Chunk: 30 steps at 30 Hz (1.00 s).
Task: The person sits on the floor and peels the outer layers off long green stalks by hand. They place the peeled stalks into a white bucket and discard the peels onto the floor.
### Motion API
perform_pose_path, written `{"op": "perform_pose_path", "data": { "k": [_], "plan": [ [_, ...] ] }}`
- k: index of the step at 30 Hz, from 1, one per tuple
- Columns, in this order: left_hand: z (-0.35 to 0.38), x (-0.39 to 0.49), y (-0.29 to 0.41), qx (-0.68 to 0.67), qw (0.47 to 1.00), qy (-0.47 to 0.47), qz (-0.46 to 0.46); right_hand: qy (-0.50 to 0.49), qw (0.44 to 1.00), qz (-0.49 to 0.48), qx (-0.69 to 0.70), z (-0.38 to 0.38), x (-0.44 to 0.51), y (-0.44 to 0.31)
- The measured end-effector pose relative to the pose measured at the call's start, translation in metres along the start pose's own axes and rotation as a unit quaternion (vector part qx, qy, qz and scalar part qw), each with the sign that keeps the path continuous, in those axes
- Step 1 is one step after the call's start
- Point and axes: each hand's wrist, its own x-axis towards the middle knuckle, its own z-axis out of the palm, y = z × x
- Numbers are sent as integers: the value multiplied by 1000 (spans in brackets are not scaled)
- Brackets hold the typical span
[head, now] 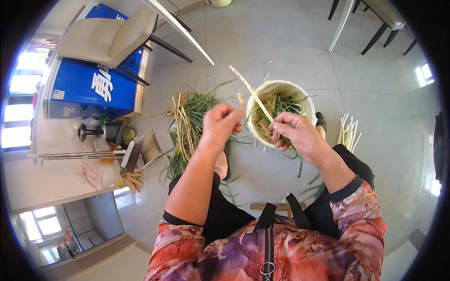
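Note:
My right hand [295, 135] grips a scallion [256, 95] by its green part, and the pale stalk slants up to the left over the bin. Its far tip is brownish. My left hand [222, 121] is pinched and blurred beside the bin's left rim, with a small brownish piece of peel [240, 99] at the thumb and fingertip. Between my feet stands a round bin [309, 102] with a pale liner, holding scallion leaves [286, 105] and papery skins [263, 128]. A heap of unpeeled scallions [191, 123] lies on the floor to the left.
White peeled scallion stalks [348, 133] lie right of my right leg. Further left are a dustpan [151, 147], a broom [130, 156] and some root vegetables [132, 181]. A chair [105, 38] rests on a blue freezer chest [95, 84]. A white table leg [186, 35] juts in above.

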Motion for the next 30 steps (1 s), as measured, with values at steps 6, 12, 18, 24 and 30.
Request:
{"op": "perform_pose_path", "data": {
  "k": [6, 12, 18, 24, 30],
  "plan": [
    [26, -8, 4, -55, 995, -80, 25, -5, 999, -11, -39, 2, 3, 4],
    [23, -10, 10, -104, 992, -73, 19, 45, 982, -91, -160, 4, 5, 17],
    [21, -6, -4, -36, 998, -36, 45, 101, 915, -213, -329, 6, 3, 22],
    [19, -7, 1, 22, 998, -29, 51, 105, 893, -243, -364, 7, 3, 22],
    [15, -5, -3, -76, 996, -51, 0, 97, 893, -246, -363, 8, 2, 20]
  ]
}}
